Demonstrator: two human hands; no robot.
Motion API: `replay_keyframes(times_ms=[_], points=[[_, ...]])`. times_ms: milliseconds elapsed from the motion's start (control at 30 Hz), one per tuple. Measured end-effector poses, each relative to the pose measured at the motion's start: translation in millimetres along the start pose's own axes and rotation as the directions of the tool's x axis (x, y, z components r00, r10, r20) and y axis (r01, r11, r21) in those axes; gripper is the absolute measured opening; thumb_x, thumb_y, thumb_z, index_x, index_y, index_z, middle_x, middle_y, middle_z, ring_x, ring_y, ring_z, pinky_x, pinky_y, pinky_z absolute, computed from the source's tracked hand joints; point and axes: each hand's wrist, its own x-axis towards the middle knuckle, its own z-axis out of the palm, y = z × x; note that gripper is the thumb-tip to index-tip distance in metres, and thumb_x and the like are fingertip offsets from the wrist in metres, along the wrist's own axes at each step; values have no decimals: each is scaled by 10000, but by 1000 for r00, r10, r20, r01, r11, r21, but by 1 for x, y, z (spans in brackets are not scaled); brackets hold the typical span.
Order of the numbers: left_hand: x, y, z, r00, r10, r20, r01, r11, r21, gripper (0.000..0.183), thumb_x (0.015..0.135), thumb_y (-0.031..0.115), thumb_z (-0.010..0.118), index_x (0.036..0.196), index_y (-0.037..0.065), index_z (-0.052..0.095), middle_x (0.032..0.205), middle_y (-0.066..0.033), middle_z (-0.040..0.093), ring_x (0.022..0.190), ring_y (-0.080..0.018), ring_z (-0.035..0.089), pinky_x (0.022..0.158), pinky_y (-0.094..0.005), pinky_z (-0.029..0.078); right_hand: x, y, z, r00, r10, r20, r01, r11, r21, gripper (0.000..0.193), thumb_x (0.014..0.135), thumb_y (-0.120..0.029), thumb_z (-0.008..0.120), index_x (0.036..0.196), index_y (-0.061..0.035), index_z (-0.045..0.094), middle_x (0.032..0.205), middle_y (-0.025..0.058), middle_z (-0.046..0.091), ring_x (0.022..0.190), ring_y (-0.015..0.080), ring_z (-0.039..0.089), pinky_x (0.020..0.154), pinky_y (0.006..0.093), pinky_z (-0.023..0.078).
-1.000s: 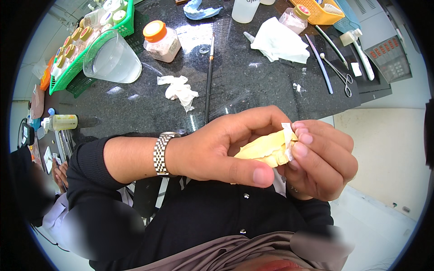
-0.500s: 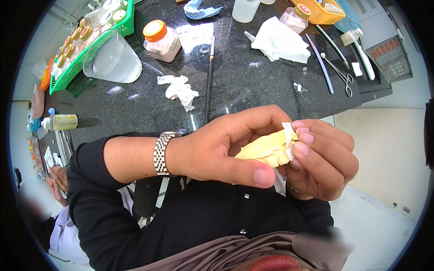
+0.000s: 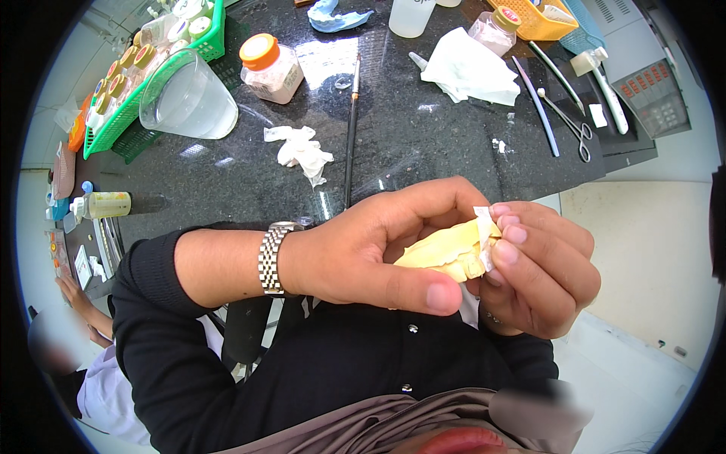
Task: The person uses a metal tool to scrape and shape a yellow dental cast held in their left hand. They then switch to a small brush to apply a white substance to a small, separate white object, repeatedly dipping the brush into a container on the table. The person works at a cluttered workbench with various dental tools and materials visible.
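Note:
My left hand [image 3: 370,246], with a metal watch at the wrist, is closed round a yellow dental cast [image 3: 439,248] just in front of my chest. Its thumb lies along the near side and the fingers curl behind. Tooth-like shapes show on the cast's near edge. My right hand [image 3: 548,265] pinches a small white strip, like tissue [image 3: 483,227], against the cast's right end. The fingertips of that hand touch both strip and cast. The cast's underside is hidden by my left hand.
On the dark tabletop [image 3: 249,174] lie a crumpled tissue [image 3: 300,155], a thin brush [image 3: 350,140], a cup of liquid [image 3: 189,98] and an orange-lidded jar [image 3: 272,72]. A white cloth [image 3: 470,69], scissor-handled forceps [image 3: 571,129] and a toothbrush [image 3: 605,91] lie further right. Another person's arm [image 3: 87,310] is at left.
The other person's hands at the left have moved apart, one reaching up and left. My hands, the cast and the strip stay nearly where they were.

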Motion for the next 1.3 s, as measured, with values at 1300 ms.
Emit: replay_keyframes(times_ms=[1300], points=[[0, 2, 2, 999, -39, -2, 39, 999, -16, 817, 608, 543, 692, 1132, 14, 357, 996, -37, 438, 949, -102, 438, 806, -241, 349, -3, 0, 4, 998, -24, -55, 23, 1000, -17, 231, 634, 24, 666, 852, 18, 589, 886, 74, 511, 809, 188, 541, 620, 278, 542]])
